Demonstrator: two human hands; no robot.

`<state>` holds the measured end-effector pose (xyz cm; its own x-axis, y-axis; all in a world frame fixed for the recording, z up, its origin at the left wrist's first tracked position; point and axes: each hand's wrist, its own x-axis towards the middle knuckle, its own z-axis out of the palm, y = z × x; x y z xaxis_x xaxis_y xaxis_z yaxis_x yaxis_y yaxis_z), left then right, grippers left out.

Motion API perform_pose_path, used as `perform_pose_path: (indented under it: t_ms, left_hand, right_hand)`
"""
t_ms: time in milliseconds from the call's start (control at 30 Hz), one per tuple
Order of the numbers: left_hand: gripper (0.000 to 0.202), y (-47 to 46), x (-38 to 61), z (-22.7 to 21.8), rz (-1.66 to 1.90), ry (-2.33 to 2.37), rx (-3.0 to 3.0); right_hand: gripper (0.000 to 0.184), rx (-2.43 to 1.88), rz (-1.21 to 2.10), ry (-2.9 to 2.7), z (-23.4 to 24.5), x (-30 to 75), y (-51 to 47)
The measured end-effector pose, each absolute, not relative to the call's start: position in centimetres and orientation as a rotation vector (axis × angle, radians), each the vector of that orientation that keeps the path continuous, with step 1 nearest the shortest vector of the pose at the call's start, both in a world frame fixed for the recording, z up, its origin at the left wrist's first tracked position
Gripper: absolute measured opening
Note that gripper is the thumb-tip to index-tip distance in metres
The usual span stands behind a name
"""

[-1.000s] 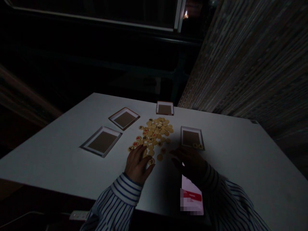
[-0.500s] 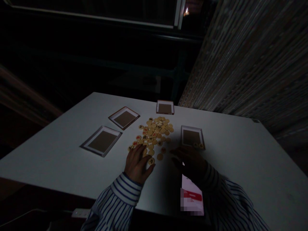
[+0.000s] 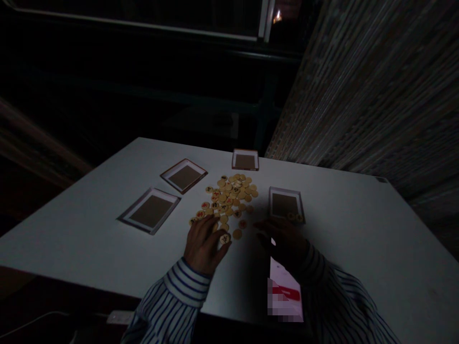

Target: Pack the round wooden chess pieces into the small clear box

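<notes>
Between the thumb and index finger of my left hand (image 3: 203, 243) is a round wooden Chinese chess piece (image 3: 224, 239) with a black character, held at the near edge of the pile. The other fingers of that hand rest over nearby pieces. A heap of Chinese chess pieces (image 3: 229, 193), some face up in red or black, spreads beyond it. My right hand (image 3: 283, 236) hovers in shadow over the table, fingers curved and apart, close to a red-marked piece (image 3: 243, 224) and a blank-side piece (image 3: 237, 234). Nothing shows clearly in its grip.
Shallow trays stand around the pile: a left tray (image 3: 124, 219), a rear-left tray (image 3: 166, 177), a back tray (image 3: 245, 168) and a right tray (image 3: 301, 203) with two pieces inside. A lit phone (image 3: 285, 274) lies under my right forearm. A beaded curtain (image 3: 340, 95) hangs behind the white table (image 3: 358, 229).
My left thumb and index finger have closed on the black-marked piece, which now sits tilted between them. My right hand has hardly moved.
</notes>
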<state>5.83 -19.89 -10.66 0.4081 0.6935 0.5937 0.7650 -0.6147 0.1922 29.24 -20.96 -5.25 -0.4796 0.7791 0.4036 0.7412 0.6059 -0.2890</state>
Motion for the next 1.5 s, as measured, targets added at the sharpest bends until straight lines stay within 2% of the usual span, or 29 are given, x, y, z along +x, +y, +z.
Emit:
perform_pose_path:
  t_ms: [200, 733, 1033, 1267, 1500]
  left_hand:
    - [0.025, -20.0, 6.3, -9.6, -1.03, -1.294, -2.531]
    - [0.024, -18.8, 8.3, -7.4, -1.0, -1.179, -2.623]
    - [0.026, -17.9, 10.2, -5.9, -0.988, -1.183, -2.63]
    - [0.028, -17.2, 11.7, -5.0, -1.052, -1.145, -2.64]
    - [0.018, -16.4, 13.6, -3.6, -1.065, -1.174, -2.679]
  right_hand:
    - [0.02, -1.228, 0.129, -2.27, -5.8, 29.6, -20.9]
    - [0.019, -1.23, 0.449, -1.952, -6.4, 30.8, -20.8]
    - [0.017, -1.222, 0.289, -1.889, -6.1, 31.3, -20.7]
    - [0.014, -1.272, 0.328, -1.798, -6.2, 31.5, -20.4]
    - [0.017, -1.347, 0.35, -1.691, -6.2, 31.8, -20.4]
